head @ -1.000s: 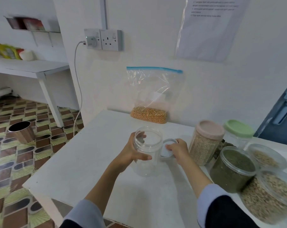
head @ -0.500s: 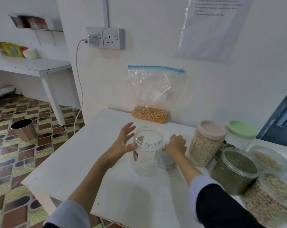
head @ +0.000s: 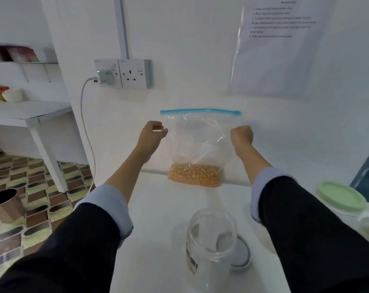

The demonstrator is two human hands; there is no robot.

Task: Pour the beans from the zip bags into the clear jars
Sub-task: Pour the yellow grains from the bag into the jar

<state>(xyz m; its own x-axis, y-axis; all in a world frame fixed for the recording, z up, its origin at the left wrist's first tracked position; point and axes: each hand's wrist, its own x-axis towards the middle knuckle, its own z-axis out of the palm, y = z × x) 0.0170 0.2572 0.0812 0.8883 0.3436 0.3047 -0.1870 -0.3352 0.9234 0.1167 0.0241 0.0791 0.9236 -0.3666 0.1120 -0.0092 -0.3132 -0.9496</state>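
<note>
The zip bag (head: 200,144) stands upright at the back edge of the table (head: 158,208), leaning on the white wall, its blue zip strip (head: 200,112) along the top and a layer of yellow beans (head: 195,175) settled in its bottom. The left hand (head: 152,132) reaches to the bag's left edge with fingers curled toward the thumb right at the plastic; whether it already pinches the bag cannot be told. The right hand (head: 241,134) is at the bag's right edge, clenched in a loose fist with its back to the camera, and whether it has plastic in it cannot be told either. Both forearms stretch forward out of dark sleeves with pale blue cuffs. Nearer the camera, between the arms, the clear jar (head: 210,240) stands upright and open on the table, with nothing in it and a label on its side. Its grey lid (head: 241,254) lies flat on the table, just behind the jar to the right. At the right edge sits a green lid (head: 341,197) on a container, with part of another clear container below it. On the wall are a double socket (head: 124,74) with a plugged-in charger and white cable, and a printed sheet (head: 281,45). To the left, the patterned tiled floor holds a metal bin (head: 4,205) beside a white side table.
</note>
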